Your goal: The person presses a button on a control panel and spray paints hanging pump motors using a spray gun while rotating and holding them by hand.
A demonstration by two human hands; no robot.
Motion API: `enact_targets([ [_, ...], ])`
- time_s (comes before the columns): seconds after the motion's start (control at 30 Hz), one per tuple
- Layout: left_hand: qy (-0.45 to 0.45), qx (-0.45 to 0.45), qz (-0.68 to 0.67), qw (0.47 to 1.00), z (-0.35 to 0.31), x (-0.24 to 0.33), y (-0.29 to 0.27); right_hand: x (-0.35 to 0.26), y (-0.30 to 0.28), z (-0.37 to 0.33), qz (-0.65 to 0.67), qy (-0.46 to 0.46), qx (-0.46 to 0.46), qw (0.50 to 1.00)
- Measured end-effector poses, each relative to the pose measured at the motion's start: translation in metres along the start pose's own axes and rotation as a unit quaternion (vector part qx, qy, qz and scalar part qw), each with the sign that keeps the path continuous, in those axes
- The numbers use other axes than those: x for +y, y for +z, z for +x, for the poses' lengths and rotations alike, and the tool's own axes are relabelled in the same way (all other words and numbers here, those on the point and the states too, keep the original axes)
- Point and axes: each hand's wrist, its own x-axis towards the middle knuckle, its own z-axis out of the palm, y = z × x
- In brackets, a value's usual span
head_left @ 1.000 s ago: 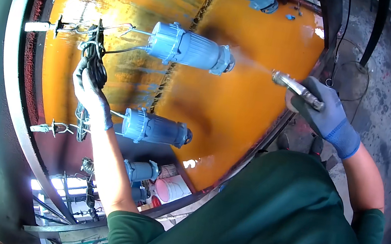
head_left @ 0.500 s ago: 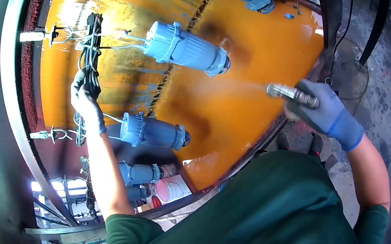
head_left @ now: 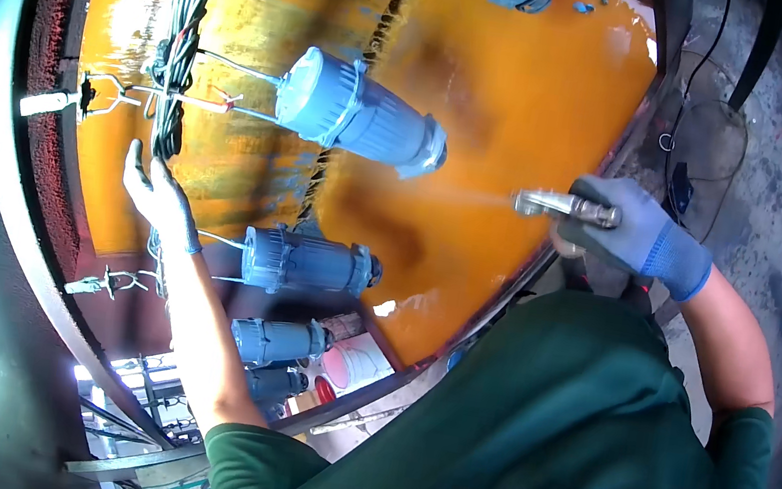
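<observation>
Cable bundle [head_left: 176, 61]: is lying just beyond the left fingertips; whether they are touching it, I cannot tell.
Left hand [head_left: 162, 202]: gloved, is standing open, fingers apart, below the bundle.
Blue cylinder [head_left: 355, 113]: is sitting tilted between the two hands, well apart from both, up and to the right of the left one.
Spray gun [head_left: 563, 208]: is pointing left, faint mist leaving its nozzle.
Right hand [head_left: 629, 224]: gloved, is gripping the gun, right of the cylinder.

Fisheye view, from the head, facing down, near left hand [head_left: 160, 198] and right hand [head_left: 629, 224]
</observation>
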Motion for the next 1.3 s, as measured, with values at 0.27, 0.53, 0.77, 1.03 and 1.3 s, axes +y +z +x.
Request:
enact_targets([
  [0.27, 0.173, 0.013, -0.059, 0.983, 0.038, 0.109, 0.018, 0.025, 0.023, 0.004, 0.01, -0.007, -0.002, 1.0],
  [0.53, 0.137, -0.149, -0.17, 0.964, 0.062, 0.142, 0.061, 0.047, 0.038, 0.011, 0.026, 0.019, 0.067, 0.997],
  [0.77, 0.092, -0.205, -0.268, 0.937, 0.077, 0.142, 0.068, 0.056, 0.055, 0.017, 0.034, -0.008, -0.01, 0.999],
  [1.03, 0.049, -0.129, -0.242, 0.96, 0.071, 0.155, 0.065, 0.075, 0.072, 0.031, 0.016, -0.028, -0.048, 0.998],
  [1.3, -0.005, -0.029, -0.183, 0.983, 0.021, 0.116, 0.018, 0.084, 0.059, 0.057, -0.037, -0.096, 0.005, 0.995],
])
